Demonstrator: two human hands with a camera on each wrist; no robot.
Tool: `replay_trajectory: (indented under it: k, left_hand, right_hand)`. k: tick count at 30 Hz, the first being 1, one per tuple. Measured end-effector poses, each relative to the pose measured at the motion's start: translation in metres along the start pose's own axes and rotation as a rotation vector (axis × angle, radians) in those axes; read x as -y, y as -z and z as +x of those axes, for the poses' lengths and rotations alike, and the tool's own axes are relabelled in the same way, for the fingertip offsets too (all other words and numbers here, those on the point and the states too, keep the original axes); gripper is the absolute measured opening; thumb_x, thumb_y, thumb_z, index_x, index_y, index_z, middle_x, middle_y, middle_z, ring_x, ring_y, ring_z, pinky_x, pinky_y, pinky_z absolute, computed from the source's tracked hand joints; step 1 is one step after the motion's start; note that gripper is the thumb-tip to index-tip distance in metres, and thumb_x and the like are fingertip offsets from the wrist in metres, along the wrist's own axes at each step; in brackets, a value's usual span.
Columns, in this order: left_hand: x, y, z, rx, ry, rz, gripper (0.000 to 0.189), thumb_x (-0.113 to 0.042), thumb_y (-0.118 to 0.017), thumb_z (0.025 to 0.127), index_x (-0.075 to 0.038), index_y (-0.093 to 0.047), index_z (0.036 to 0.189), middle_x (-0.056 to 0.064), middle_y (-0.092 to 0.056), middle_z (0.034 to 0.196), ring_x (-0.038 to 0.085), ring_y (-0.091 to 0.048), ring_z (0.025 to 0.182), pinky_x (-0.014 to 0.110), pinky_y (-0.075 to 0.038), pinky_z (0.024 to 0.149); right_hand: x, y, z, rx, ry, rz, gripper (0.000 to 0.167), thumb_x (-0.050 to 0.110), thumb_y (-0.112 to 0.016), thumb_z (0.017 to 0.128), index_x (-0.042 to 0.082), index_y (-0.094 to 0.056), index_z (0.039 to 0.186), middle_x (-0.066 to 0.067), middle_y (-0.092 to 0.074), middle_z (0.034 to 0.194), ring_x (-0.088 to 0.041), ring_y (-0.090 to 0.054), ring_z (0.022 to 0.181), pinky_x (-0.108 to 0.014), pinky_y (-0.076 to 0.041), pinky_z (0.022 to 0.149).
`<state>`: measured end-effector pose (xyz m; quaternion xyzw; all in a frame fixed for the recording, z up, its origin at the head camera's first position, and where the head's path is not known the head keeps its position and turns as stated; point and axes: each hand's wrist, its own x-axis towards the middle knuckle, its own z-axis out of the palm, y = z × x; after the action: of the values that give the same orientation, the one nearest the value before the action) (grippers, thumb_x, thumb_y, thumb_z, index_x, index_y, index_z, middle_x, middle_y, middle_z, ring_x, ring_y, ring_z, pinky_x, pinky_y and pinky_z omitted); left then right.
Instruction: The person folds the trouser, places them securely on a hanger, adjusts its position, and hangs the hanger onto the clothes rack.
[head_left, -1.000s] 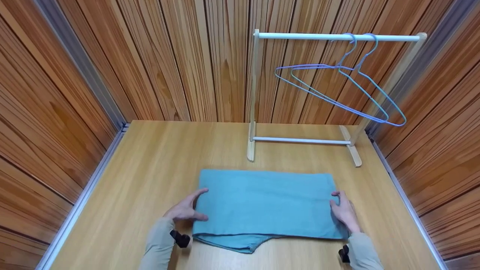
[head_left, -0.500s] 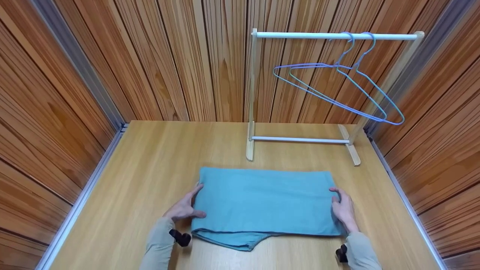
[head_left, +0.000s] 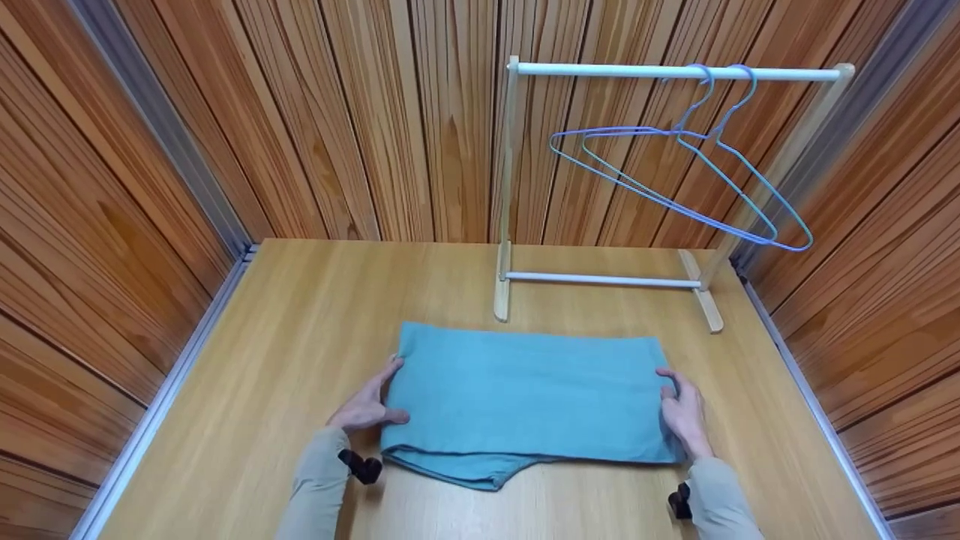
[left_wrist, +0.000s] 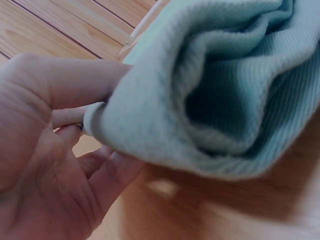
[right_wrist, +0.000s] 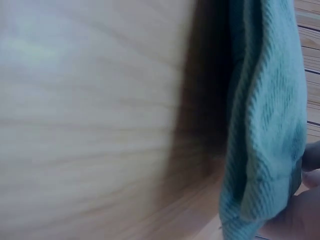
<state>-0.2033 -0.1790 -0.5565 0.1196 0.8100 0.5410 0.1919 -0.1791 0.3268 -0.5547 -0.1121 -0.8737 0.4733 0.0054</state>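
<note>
Head: folded teal cloth (head_left: 525, 397) at front of counter (head_left: 315, 300), shifted slightly fwd twd rack (head_left: 600, 280) vs 1 s ago; folds intact, prob. moved as one bundle. L hand (head_left: 365, 409), R hand (head_left: 686, 416) pinch opp. ends. Rack w/ 2 hangers (head_left: 667, 200) behind, limits fwd room.
L wrist: edge betw. thumb & fingers, layers gaping.
R wrist: shadow under edge; hand mostly hidden.

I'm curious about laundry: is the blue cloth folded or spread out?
Folded: the blue cloth shows nested layers in the left wrist view.
</note>
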Motion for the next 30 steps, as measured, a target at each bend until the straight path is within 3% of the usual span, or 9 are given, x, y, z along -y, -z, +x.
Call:
replay_trajectory:
  k: [1,3,6,14,19,25,30]
  left_hand:
    - [0.019,0.004,0.009,0.022,-0.012,0.007,0.099,-0.005,-0.075,0.084,-0.002,-0.011,0.161,0.022,0.008,0.168,0.047,0.01,0.154,0.066,0.002,0.122]
    - [0.034,0.004,0.019,0.012,-0.014,0.0,0.103,-0.006,-0.079,0.08,-0.004,-0.014,0.161,0.02,0.006,0.169,0.046,0.01,0.154,0.066,0.002,0.122]
    - [0.039,0.002,0.024,-0.015,0.016,-0.009,0.105,-0.002,-0.08,0.077,-0.007,-0.017,0.161,0.017,0.004,0.17,0.043,0.008,0.156,0.065,0.003,0.123]
    - [0.026,-0.007,0.017,-0.04,0.092,0.13,0.102,0.006,-0.077,0.079,-0.01,-0.019,0.161,0.015,0.006,0.171,0.043,0.002,0.156,0.063,-0.009,0.124]
    - [0.013,-0.011,0.015,-0.029,0.115,0.286,0.109,0.003,-0.085,0.073,-0.008,-0.021,0.16,0.014,0.012,0.17,0.045,0.0,0.156,0.062,-0.019,0.123]
    - [-0.002,-0.016,0.011,0.029,0.179,0.482,0.125,-0.015,-0.096,0.062,-0.013,-0.02,0.161,0.008,0.009,0.172,0.047,-0.005,0.155,0.067,-0.021,0.12]
    - [-0.002,-0.016,0.009,0.06,0.178,0.525,0.134,-0.019,-0.098,0.061,-0.011,-0.011,0.162,0.016,0.001,0.171,0.048,-0.001,0.155,0.069,-0.011,0.121]
  right_hand:
    - [-0.023,-0.001,0.015,0.021,0.004,-0.008,0.042,0.003,-0.036,0.104,-0.006,-0.045,0.144,-0.032,-0.036,0.155,-0.046,-0.033,0.144,-0.059,-0.023,0.122]
    - [-0.036,-0.004,0.027,0.018,0.004,-0.018,0.042,0.002,-0.038,0.103,-0.006,-0.046,0.143,-0.032,-0.037,0.154,-0.048,-0.029,0.146,-0.06,-0.021,0.122]
    - [-0.037,-0.009,0.029,-0.007,0.011,-0.029,0.041,0.002,-0.036,0.103,-0.006,-0.047,0.141,-0.033,-0.038,0.151,-0.049,-0.027,0.147,-0.061,-0.019,0.122]
    - [-0.03,-0.013,0.019,-0.01,0.043,-0.26,0.04,0.002,-0.035,0.103,-0.007,-0.044,0.141,-0.04,-0.039,0.139,-0.054,-0.035,0.127,-0.066,-0.029,0.107]
    - [-0.023,-0.014,0.011,-0.025,0.131,-0.401,0.043,0.008,-0.048,0.1,-0.002,-0.046,0.142,-0.036,-0.027,0.149,-0.056,-0.024,0.134,-0.071,-0.023,0.105]
    - [-0.024,-0.017,-0.001,0.099,0.342,-0.46,0.064,0.026,-0.065,0.096,-0.004,-0.042,0.149,-0.031,-0.021,0.161,-0.056,-0.012,0.148,-0.075,-0.006,0.115]
    - [-0.028,-0.017,-0.004,0.246,0.32,-0.466,0.091,0.048,-0.068,0.092,-0.001,-0.027,0.156,-0.029,-0.013,0.165,-0.054,-0.004,0.152,-0.073,0.003,0.117]
